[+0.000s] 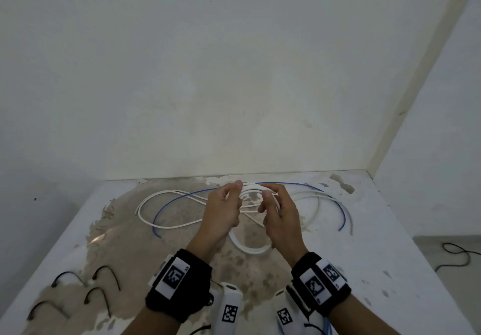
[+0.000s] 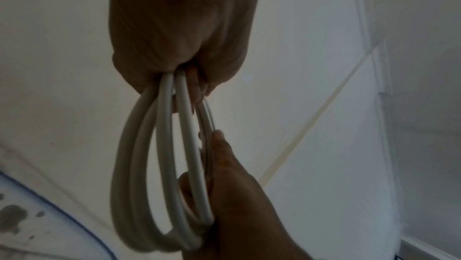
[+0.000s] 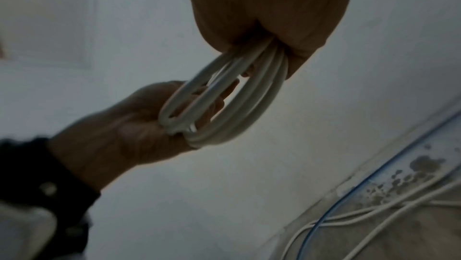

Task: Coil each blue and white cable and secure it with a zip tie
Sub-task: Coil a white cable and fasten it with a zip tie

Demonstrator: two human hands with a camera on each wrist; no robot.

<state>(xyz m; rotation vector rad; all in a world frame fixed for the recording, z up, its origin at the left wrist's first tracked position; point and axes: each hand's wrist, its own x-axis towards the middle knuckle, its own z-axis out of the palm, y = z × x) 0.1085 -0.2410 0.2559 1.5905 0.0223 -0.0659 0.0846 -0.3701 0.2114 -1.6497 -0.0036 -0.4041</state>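
Both hands grip one coiled white cable (image 1: 252, 188) — left hand (image 1: 222, 211) and right hand (image 1: 280, 215) each curled round opposite sides; loose blue cable (image 1: 335, 202) lies beyond them.

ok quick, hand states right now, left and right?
Left hand: closed, gripping one end of the coiled white cable.
Right hand: closed, gripping the coil's other end.

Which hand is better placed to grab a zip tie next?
Left hand, probably: the black zip ties lie on its side of the table, while the right hand also grips the white coil.
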